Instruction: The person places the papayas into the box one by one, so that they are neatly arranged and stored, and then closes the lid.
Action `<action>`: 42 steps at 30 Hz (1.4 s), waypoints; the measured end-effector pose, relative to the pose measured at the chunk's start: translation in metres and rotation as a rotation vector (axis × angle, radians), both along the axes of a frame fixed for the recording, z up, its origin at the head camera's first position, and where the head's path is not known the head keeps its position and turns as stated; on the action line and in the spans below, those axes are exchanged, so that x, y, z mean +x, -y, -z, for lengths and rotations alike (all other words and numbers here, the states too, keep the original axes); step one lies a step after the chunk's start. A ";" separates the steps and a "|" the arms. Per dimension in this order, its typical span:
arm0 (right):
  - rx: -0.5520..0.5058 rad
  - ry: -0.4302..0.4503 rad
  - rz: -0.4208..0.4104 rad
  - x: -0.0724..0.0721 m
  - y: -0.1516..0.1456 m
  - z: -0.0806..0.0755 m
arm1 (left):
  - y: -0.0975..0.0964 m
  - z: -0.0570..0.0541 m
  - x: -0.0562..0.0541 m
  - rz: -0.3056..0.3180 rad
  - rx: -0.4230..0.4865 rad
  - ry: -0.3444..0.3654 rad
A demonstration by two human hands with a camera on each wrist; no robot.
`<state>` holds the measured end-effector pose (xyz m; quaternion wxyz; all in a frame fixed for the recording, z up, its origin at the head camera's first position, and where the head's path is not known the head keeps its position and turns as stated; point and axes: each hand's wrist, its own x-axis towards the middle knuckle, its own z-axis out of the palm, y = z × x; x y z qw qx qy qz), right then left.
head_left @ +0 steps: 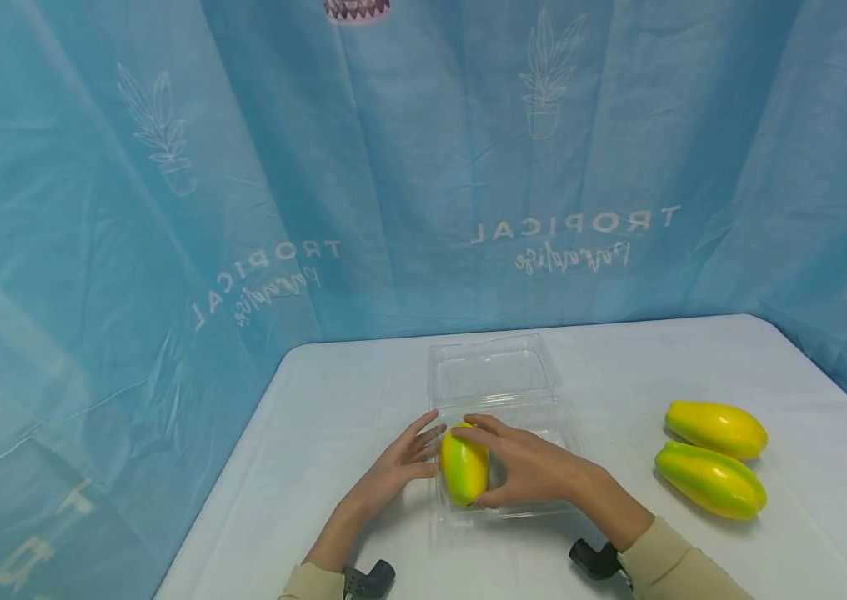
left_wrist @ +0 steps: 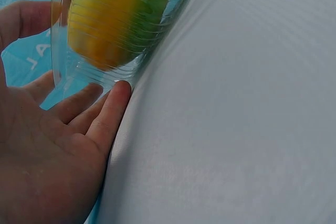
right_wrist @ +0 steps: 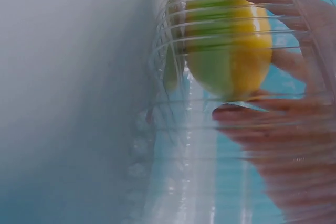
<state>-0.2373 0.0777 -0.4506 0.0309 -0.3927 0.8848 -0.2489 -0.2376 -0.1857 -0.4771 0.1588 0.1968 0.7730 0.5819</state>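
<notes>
A yellow-green papaya [head_left: 463,475] stands lengthwise in the left part of a clear plastic clamshell box [head_left: 554,429], whose lid [head_left: 491,368] lies folded back. My right hand [head_left: 532,462] grips the papaya from the right, fingers over its far end and thumb near its front end. Through the ribbed box wall, the right wrist view shows the papaya [right_wrist: 247,61] and those fingers. On the left side of the box is my left hand [head_left: 393,471], its fingers spread. In the left wrist view its fingertips [left_wrist: 122,90] are right at the box's outer wall.
Two more yellow-green papayas, a far one [head_left: 716,428] and a near one [head_left: 712,481], lie on the right side of the white-covered table [head_left: 303,425]. A blue printed curtain [head_left: 408,208] hangs behind the table and along both sides.
</notes>
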 end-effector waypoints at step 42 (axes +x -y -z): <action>0.000 -0.094 0.145 -0.008 -0.072 -0.034 | -0.002 -0.001 0.000 -0.004 0.017 0.012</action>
